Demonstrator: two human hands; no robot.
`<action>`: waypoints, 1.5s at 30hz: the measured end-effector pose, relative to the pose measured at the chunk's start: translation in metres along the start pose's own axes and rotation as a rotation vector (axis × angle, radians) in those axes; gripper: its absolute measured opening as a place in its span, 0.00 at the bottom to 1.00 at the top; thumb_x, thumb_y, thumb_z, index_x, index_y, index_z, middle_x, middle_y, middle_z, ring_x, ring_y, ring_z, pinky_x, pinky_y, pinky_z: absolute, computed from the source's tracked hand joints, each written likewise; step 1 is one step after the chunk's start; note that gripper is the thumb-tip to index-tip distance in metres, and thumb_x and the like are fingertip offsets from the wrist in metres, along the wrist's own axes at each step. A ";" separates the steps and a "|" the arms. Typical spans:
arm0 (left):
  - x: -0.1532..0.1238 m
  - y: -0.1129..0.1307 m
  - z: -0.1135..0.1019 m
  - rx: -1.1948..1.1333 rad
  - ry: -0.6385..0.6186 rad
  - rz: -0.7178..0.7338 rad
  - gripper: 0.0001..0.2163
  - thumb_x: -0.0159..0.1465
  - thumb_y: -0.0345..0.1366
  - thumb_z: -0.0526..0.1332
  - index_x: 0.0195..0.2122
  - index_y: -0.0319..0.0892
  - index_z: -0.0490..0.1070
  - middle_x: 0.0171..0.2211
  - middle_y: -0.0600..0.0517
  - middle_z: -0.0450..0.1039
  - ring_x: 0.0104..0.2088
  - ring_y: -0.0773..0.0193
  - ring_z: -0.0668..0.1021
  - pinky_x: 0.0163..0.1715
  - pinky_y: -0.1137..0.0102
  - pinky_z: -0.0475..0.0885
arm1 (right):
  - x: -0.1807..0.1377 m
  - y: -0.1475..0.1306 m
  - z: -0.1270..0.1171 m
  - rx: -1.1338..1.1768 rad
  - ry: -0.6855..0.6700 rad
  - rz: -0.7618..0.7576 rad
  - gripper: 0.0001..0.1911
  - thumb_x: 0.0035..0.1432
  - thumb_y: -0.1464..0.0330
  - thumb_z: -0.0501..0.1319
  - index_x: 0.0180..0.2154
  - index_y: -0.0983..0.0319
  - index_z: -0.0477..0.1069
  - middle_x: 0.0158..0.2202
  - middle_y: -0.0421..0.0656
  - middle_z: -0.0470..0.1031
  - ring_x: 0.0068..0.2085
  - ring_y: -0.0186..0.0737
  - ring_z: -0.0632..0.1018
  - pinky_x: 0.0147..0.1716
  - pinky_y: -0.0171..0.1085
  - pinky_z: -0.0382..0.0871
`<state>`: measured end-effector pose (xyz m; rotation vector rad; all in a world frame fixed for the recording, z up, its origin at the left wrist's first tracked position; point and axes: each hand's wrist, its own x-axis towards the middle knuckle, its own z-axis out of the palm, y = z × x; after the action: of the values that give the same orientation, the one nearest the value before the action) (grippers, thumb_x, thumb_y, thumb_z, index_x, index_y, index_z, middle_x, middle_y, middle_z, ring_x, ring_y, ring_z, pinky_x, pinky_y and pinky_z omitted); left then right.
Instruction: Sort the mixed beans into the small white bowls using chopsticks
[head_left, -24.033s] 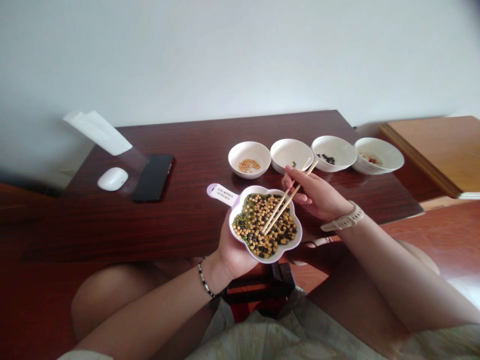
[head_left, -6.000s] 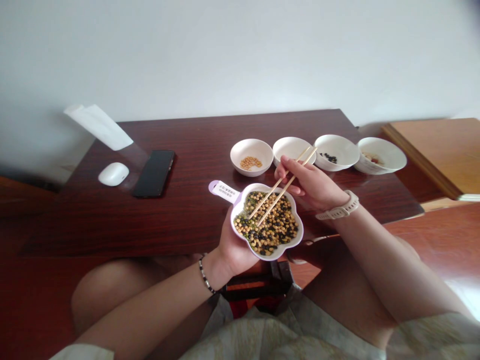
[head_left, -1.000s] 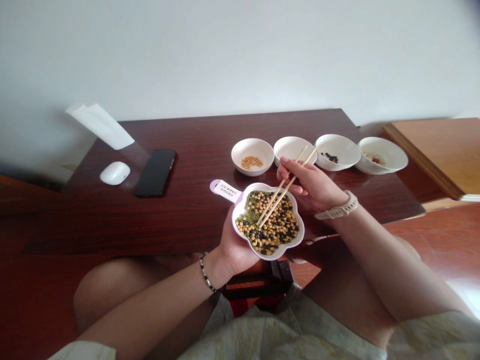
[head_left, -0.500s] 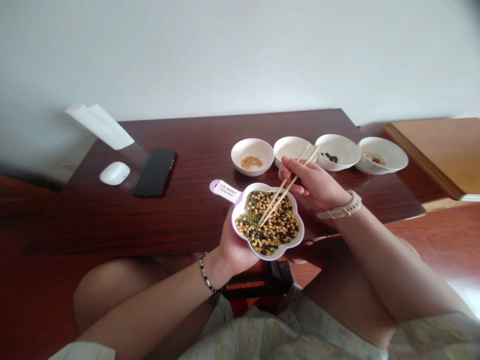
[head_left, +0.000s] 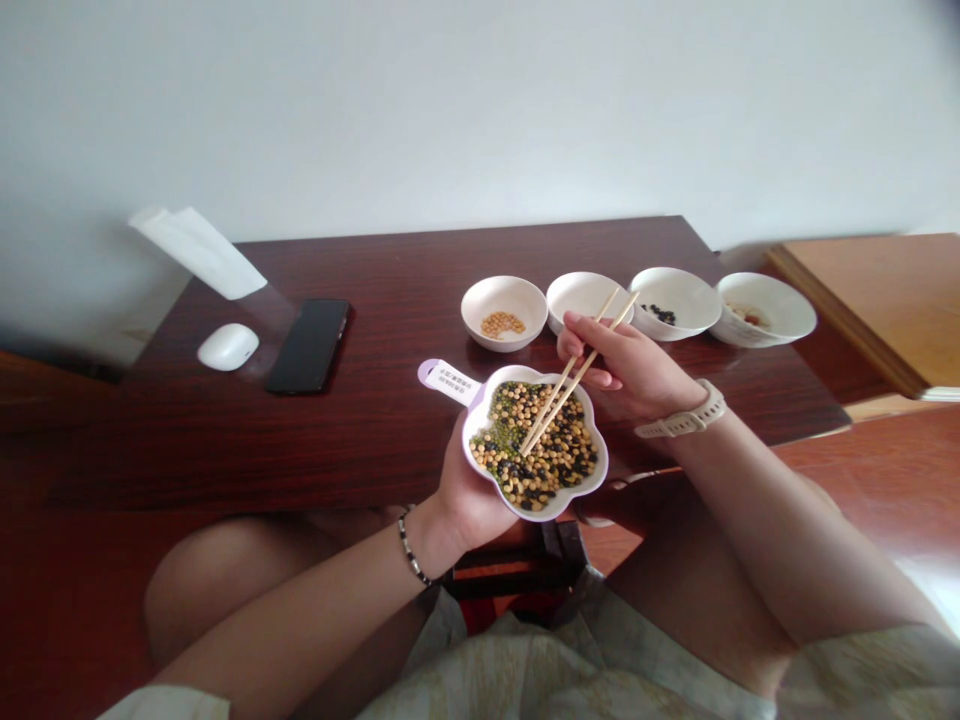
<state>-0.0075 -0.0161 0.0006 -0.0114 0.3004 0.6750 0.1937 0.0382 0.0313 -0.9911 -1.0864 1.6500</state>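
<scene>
My left hand is wrapped round the underside of a flower-shaped bowl with a white inside, a lilac rim and a short labelled handle. Mixed beans fill it: yellow soybeans, black beans and small green mung beans, the green ones mostly at the left. A pair of wooden chopsticks is gripped in my right hand above the bowl's far right rim. Their tips rest among the beans near the middle, close together. Whether a bean is between them I cannot tell.
Four white bowls stand in a row behind: one with soybeans, one partly hidden by my hand, one with black beans, one with reddish bits. A phone, a white case and a white packet are at left.
The chopstick tips have shifted very slightly right and come closer together in the beans. The bowl and both hands stay nearly where they were.
</scene>
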 end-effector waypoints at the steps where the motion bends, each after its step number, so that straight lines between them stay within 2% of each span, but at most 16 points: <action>1: 0.000 0.000 0.000 -0.003 0.004 0.000 0.26 0.68 0.53 0.52 0.57 0.43 0.73 0.53 0.45 0.78 0.55 0.49 0.78 0.60 0.52 0.68 | 0.000 -0.001 0.000 -0.002 0.005 -0.003 0.24 0.71 0.52 0.66 0.29 0.62 0.70 0.19 0.34 0.56 0.19 0.26 0.50 0.18 0.32 0.42; 7: 0.001 0.000 -0.002 -0.001 0.026 -0.009 0.24 0.67 0.54 0.52 0.54 0.44 0.75 0.53 0.45 0.78 0.55 0.48 0.78 0.59 0.52 0.69 | -0.002 -0.003 -0.002 0.023 0.043 -0.049 0.22 0.70 0.53 0.68 0.31 0.62 0.72 0.24 0.37 0.65 0.19 0.24 0.52 0.17 0.32 0.42; 12: 0.001 0.000 -0.002 0.021 0.006 -0.003 0.25 0.67 0.52 0.52 0.54 0.42 0.76 0.51 0.45 0.79 0.54 0.48 0.79 0.59 0.53 0.69 | -0.001 0.002 0.001 -0.075 0.019 -0.049 0.23 0.75 0.52 0.62 0.32 0.62 0.73 0.18 0.34 0.56 0.19 0.27 0.53 0.19 0.33 0.43; 19: 0.001 -0.001 -0.001 0.019 -0.019 0.001 0.24 0.67 0.52 0.52 0.54 0.43 0.75 0.51 0.46 0.79 0.55 0.49 0.78 0.59 0.54 0.69 | -0.002 0.002 0.005 -0.151 0.062 -0.052 0.24 0.77 0.54 0.59 0.30 0.62 0.70 0.17 0.34 0.56 0.19 0.27 0.54 0.20 0.33 0.44; 28: 0.001 -0.001 0.000 0.015 -0.039 -0.002 0.25 0.68 0.54 0.52 0.56 0.43 0.74 0.52 0.46 0.78 0.55 0.49 0.78 0.61 0.53 0.67 | 0.002 0.003 -0.002 0.025 0.022 -0.026 0.23 0.74 0.55 0.63 0.30 0.63 0.70 0.19 0.34 0.57 0.19 0.25 0.51 0.19 0.33 0.43; 31: 0.001 0.000 0.001 0.021 -0.040 -0.001 0.26 0.67 0.55 0.53 0.56 0.43 0.74 0.52 0.46 0.79 0.55 0.50 0.78 0.61 0.53 0.67 | 0.002 0.002 -0.004 0.030 0.031 -0.046 0.23 0.73 0.56 0.65 0.30 0.64 0.70 0.23 0.36 0.62 0.19 0.24 0.52 0.19 0.33 0.41; 37: 0.001 0.000 0.001 0.019 -0.057 -0.016 0.25 0.68 0.54 0.52 0.54 0.43 0.75 0.51 0.46 0.79 0.55 0.49 0.78 0.60 0.53 0.68 | 0.001 0.000 -0.002 0.025 0.024 -0.042 0.23 0.73 0.55 0.66 0.29 0.63 0.70 0.21 0.35 0.60 0.19 0.24 0.53 0.18 0.33 0.43; 41: 0.001 0.000 -0.001 -0.006 -0.059 -0.017 0.25 0.67 0.54 0.52 0.55 0.43 0.75 0.53 0.46 0.78 0.55 0.49 0.78 0.60 0.53 0.68 | -0.001 -0.008 -0.005 0.063 0.066 -0.058 0.23 0.69 0.55 0.70 0.29 0.63 0.70 0.23 0.35 0.62 0.19 0.24 0.53 0.17 0.33 0.43; 45: -0.001 -0.001 -0.004 -0.025 -0.055 -0.006 0.24 0.68 0.52 0.52 0.56 0.43 0.74 0.53 0.45 0.78 0.55 0.49 0.78 0.60 0.52 0.67 | -0.002 -0.027 -0.023 0.110 0.216 -0.179 0.21 0.65 0.59 0.74 0.29 0.63 0.69 0.28 0.37 0.66 0.20 0.21 0.52 0.15 0.32 0.39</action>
<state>-0.0090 -0.0180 -0.0027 -0.0173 0.2390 0.6715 0.2223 0.0472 0.0500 -0.9479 -0.9031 1.4073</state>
